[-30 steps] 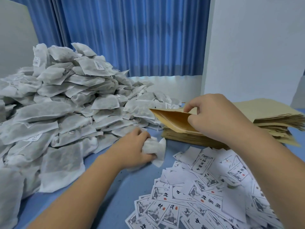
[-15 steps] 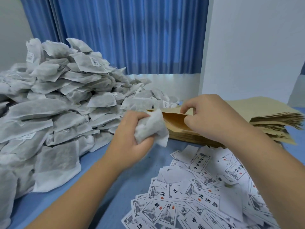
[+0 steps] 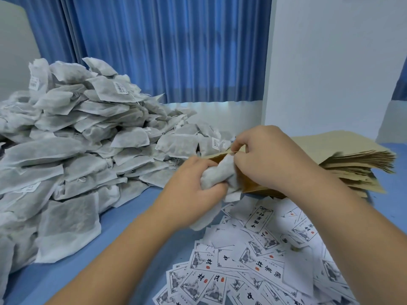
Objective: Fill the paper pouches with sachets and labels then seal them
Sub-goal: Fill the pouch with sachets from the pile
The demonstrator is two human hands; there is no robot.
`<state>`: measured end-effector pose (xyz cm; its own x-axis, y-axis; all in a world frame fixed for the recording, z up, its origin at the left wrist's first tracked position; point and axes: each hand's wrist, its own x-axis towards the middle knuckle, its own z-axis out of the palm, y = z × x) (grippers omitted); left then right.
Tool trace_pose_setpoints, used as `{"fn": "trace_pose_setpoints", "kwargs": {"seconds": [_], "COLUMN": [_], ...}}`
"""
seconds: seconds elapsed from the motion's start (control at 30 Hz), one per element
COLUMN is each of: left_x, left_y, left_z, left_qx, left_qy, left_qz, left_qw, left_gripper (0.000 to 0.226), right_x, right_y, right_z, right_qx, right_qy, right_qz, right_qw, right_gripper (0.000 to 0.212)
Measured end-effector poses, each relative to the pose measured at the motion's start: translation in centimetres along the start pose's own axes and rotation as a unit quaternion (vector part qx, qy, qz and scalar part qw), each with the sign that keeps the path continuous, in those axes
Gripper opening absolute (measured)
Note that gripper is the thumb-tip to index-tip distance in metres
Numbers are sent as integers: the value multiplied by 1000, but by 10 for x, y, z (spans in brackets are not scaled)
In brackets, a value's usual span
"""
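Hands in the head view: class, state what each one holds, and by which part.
The left hand grips a crumpled sachet around its middle; the right hand pinches the open pouch by its upper mouth edge.

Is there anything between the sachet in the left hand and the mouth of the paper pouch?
Nothing visible does. The left hand grips the sachet, whose end is already at the mouth of the pouch. The right hand pinches the pouch open by its upper edge.
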<state>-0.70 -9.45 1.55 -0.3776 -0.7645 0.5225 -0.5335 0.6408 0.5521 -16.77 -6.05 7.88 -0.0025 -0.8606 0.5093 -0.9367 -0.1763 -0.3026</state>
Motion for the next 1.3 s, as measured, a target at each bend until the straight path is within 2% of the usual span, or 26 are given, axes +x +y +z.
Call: {"fn": "trace_pose_setpoints", "kwargs": {"seconds": [0.13, 0.23, 0.3, 0.4, 0.47, 0.57, 0.63, 0.73, 0.8, 0.87, 0.97, 1.07, 1.13, 1.23, 1.3], "left_x": [17, 30, 34, 32, 28, 30, 33, 36, 37, 41, 50, 57, 56, 55, 54], "left_y": [17, 28, 34, 37, 34, 27, 25, 31, 40, 47, 48, 43, 41, 41, 40], "left_z": [-6, -3, -1, -3, -8, -20, -30, -35, -28, -17, 1, 15, 22, 30, 33], "left_qx": [-8, 55, 57, -118, -245, -337, -305, -85, 59, 128, 137, 172, 151, 76, 68], "left_qy": [-105, -104, -96, -165, -238, -238, -183, -101, -71, -80, -79, 7, 43, 30, -19], "left_qz": [-85, -134, -187, -215, -201, -197, -207, -179, -114, -67, -48, -46, -22, -1, 27], "left_qw": [991, 984, 976, 955, 918, 889, 911, 975, 989, 986, 986, 984, 987, 997, 997], "left_gripper": [17, 18, 21, 17, 34, 46, 46, 24, 10, 14, 18, 20, 27, 30, 19], "right_x": [-1, -1, -1, -2, -1, 0, 1, 3, 4, 4, 5, 6, 7, 7, 7], "right_y": [-4, -6, -7, -5, -2, 2, 3, 6, 7, 6, 2, 2, 5, 7, 7], "right_z": [1, 1, 2, 3, 2, 1, 2, 2, 1, 0, 2, 4, 3, 3, 4], "right_qx": [-1, 5, -1, -10, -11, -7, -3, -10, -2, 16, 39, 52, 51, 48, 53], "right_qy": [27, 35, 28, 23, 25, 25, 29, 44, 53, 55, 53, 65, 72, 72, 65], "right_qz": [-11, -9, -7, 5, 14, 17, 16, 8, 3, 1, -3, -7, -7, -7, -5], "right_qw": [1000, 999, 1000, 1000, 1000, 1000, 999, 999, 999, 998, 998, 997, 996, 996, 996], "right_gripper": [20, 21, 21, 23, 23, 21, 21, 21, 20, 20, 19, 20, 19, 20, 21]}}
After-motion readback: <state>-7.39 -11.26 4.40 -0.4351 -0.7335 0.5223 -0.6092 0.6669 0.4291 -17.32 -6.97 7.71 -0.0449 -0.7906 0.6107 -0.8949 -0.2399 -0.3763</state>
